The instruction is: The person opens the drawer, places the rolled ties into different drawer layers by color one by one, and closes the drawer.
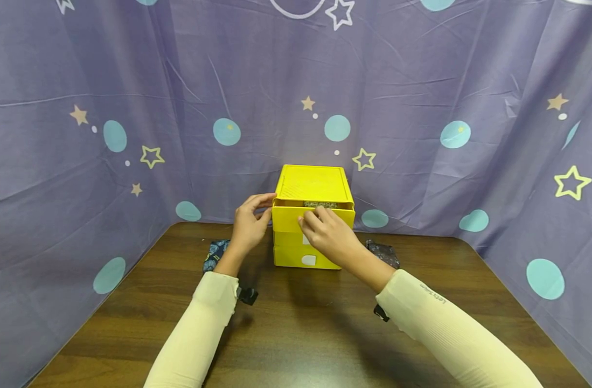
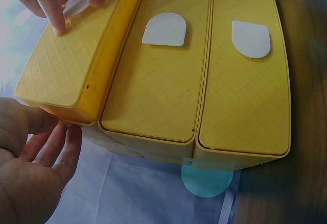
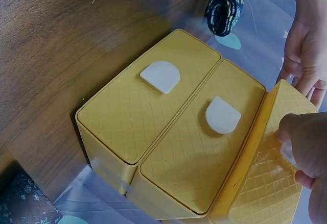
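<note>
A yellow three-drawer cabinet (image 1: 315,183) stands on the table, its top drawer (image 1: 287,216) pulled partly out. My right hand (image 1: 327,231) pinches the white handle (image 3: 287,152) on that drawer's front, mostly covering it. Against the left side, near the top corner, the fingers of my left hand (image 1: 249,223) rest with the thumb beside them. Inside the drawer's opening shows a strip of dark patterned material (image 1: 320,205). The middle drawer (image 2: 153,81) and bottom drawer (image 2: 245,96) are closed, each with a white handle.
A rolled blue patterned cloth (image 3: 225,9) lies on the table left of the cabinet. To its right is a dark patterned cloth (image 1: 383,253). Behind the wooden table (image 1: 300,334) hangs a purple curtain (image 1: 276,70) with stars and dots.
</note>
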A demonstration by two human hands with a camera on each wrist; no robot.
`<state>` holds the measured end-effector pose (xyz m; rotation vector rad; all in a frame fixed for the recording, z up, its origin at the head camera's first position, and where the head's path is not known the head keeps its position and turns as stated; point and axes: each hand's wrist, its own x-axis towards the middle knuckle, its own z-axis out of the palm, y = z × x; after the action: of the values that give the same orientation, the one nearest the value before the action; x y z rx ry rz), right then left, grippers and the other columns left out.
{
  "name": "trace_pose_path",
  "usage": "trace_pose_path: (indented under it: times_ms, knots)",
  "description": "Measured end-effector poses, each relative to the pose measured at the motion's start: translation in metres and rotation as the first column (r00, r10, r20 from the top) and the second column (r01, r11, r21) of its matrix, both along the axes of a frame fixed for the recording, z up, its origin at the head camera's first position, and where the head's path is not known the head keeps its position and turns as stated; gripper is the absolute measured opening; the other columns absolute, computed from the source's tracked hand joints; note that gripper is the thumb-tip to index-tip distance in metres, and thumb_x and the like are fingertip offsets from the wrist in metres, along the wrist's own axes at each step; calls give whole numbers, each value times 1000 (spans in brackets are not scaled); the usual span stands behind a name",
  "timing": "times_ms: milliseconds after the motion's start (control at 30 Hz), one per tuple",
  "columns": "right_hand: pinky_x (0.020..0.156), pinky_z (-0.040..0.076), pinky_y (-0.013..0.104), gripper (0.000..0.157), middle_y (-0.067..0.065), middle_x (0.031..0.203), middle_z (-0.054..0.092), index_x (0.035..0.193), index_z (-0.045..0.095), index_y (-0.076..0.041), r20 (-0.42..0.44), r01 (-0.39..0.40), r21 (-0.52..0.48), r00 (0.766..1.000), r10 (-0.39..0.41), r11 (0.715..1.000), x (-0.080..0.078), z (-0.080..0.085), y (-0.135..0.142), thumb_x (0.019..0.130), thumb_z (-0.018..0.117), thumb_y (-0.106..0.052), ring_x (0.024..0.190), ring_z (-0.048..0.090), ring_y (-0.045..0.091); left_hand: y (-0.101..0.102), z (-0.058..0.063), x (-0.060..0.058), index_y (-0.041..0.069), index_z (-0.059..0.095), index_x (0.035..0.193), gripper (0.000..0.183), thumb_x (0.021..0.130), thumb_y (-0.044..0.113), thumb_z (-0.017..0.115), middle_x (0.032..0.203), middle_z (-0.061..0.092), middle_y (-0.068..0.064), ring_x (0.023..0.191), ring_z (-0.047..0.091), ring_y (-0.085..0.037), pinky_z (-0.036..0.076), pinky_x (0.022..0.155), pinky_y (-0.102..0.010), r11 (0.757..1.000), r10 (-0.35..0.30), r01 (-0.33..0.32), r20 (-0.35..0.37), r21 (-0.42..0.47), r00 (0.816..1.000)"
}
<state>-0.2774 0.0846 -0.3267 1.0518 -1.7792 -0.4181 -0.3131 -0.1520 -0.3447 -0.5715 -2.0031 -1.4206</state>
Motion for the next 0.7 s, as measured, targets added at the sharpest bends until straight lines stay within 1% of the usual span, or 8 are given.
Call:
trace_pose_path:
  times_ms: [233, 400, 500, 700]
  knots:
    - [74, 52, 33, 22, 10, 96, 59, 119, 73, 1, 0, 3, -11, 1000, -3, 1000, -3, 0, -1, 101, 61, -3, 85, 54, 26, 0, 1, 1, 10, 73, 127, 33, 97, -3, 66, 124, 66, -8, 112, 66, -22, 60, 90, -41, 1000, 9, -9, 3, -12, 1000]
    - [75, 53, 33, 22, 10, 97, 59, 118, 73, 1, 4, 1, -14, 1000, -1, 1000, -6, 0, -1, 100, 59, -1, 85, 54, 26, 0, 0, 0, 9, 73, 126, 32, 97, -3, 65, 124, 66, -9, 112, 66, -23, 59, 90, -46, 1000, 2, -2, 3, -7, 1000]
    - [76, 53, 33, 22, 10, 97, 59, 118, 73, 1, 9, -6, -20, 1000, 6, 1000, -8, -1, -1, 100, 61, -1, 85, 54, 26, 0, 0, 0, 8, 73, 126, 32, 97, -4, 65, 123, 66, -10, 112, 66, -25, 58, 90, -48, 1000, -8, 8, 3, 4, 1000]
    - [77, 53, 34, 22, 10, 97, 59, 119, 73, 1, 17, 0, -22, 1000, 1, 1000, -9, -1, -1, 100, 62, -1, 85, 54, 26, 0, 0, 0, 7, 73, 126, 32, 97, -5, 65, 121, 67, -11, 112, 66, -26, 59, 90, -48, 1000, -11, 11, -6, 8, 1000]
